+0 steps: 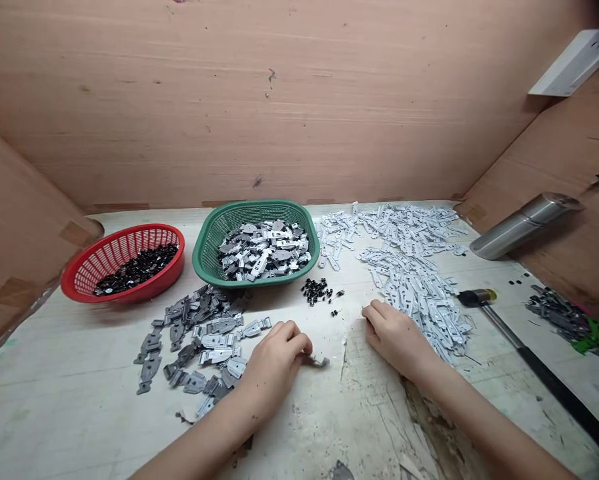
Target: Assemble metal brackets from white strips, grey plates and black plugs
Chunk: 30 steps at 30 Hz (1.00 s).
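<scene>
My left hand (pixel 278 353) is closed in a pinch, low over the table. A small grey clip piece (pixel 318 361) sticks out from between its thumb and fingers. My right hand (pixel 393 335) lies at the left edge of the pile of white clip pieces (pixel 413 283), its fingertips pressed together; whatever they hold is hidden. Between and beyond the hands is a small heap of black parts (pixel 316 291). Grey clip pieces (pixel 217 340) are scattered left of my left hand, some partly behind it.
A green basket (pixel 256 283) holds assembled-looking clips; a red basket (pixel 124 295) holds black parts. To the right lie a hammer (pixel 517 343), a leaning steel flask (pixel 524 227) and a dark pile of bits (pixel 567 320). Cardboard walls (pixel 279 133) enclose the table.
</scene>
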Each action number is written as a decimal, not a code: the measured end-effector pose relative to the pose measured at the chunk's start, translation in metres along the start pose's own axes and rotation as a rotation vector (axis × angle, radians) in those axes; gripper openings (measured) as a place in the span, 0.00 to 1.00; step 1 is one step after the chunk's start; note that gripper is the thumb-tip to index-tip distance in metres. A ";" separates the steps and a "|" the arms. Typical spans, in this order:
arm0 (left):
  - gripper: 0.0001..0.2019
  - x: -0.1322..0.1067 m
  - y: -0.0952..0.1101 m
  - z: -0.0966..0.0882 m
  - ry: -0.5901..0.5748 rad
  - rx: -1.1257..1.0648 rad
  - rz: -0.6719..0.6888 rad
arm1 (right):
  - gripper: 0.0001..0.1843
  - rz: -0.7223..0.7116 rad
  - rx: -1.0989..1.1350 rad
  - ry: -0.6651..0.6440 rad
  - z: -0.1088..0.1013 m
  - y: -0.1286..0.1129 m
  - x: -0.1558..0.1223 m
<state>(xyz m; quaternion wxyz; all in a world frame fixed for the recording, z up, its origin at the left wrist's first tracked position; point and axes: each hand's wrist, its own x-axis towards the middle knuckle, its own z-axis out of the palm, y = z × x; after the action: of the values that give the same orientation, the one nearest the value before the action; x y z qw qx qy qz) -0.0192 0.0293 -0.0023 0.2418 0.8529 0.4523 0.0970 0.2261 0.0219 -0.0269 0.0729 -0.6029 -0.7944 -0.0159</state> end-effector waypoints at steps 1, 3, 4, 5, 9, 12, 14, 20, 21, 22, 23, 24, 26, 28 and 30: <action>0.15 0.000 0.001 0.000 0.024 0.008 0.026 | 0.09 0.000 0.027 0.014 -0.002 -0.001 0.000; 0.19 -0.001 0.004 -0.002 0.085 0.031 0.049 | 0.09 -0.020 0.116 0.059 -0.005 -0.003 0.001; 0.21 -0.003 0.006 -0.003 0.098 0.042 0.057 | 0.10 -0.037 0.167 0.090 -0.006 -0.005 0.001; 0.22 -0.004 0.010 -0.004 0.086 0.052 0.070 | 0.10 -0.056 0.216 0.123 -0.006 -0.007 0.001; 0.13 -0.010 0.022 -0.003 -0.124 0.165 0.015 | 0.10 -0.094 0.319 0.198 -0.006 -0.014 -0.003; 0.07 -0.010 0.023 0.002 -0.186 0.255 -0.066 | 0.08 -0.085 0.397 0.206 -0.008 -0.017 -0.006; 0.11 -0.009 0.021 0.005 -0.169 0.217 0.020 | 0.07 -0.074 0.478 0.206 -0.010 -0.017 -0.007; 0.14 -0.010 0.016 0.005 -0.015 -0.063 -0.070 | 0.06 -0.021 0.684 0.173 -0.018 -0.016 -0.007; 0.12 -0.009 0.015 0.005 -0.012 -0.074 -0.121 | 0.06 -0.012 0.707 0.162 -0.020 -0.018 -0.008; 0.09 -0.008 0.014 0.006 -0.013 -0.090 -0.162 | 0.06 -0.004 0.735 0.146 -0.022 -0.021 -0.009; 0.06 -0.007 0.013 0.006 -0.016 -0.126 -0.192 | 0.06 -0.002 0.767 0.127 -0.024 -0.026 -0.011; 0.03 -0.006 0.012 0.006 -0.024 -0.191 -0.214 | 0.05 -0.008 0.803 0.110 -0.026 -0.032 -0.013; 0.03 -0.004 0.012 0.007 -0.056 -0.422 -0.273 | 0.05 -0.057 0.858 0.113 -0.028 -0.045 -0.016; 0.08 -0.003 0.013 0.007 -0.127 -0.744 -0.351 | 0.06 -0.127 0.843 0.178 -0.028 -0.058 -0.019; 0.10 -0.003 0.015 0.006 -0.192 -1.022 -0.418 | 0.08 -0.168 0.762 0.259 -0.027 -0.066 -0.020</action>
<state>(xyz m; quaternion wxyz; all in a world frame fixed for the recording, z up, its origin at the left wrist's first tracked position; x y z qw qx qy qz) -0.0081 0.0179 0.0000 0.6786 0.5244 0.4833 0.1759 0.1707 -0.0186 0.0013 0.3889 -0.4586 -0.7741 0.1979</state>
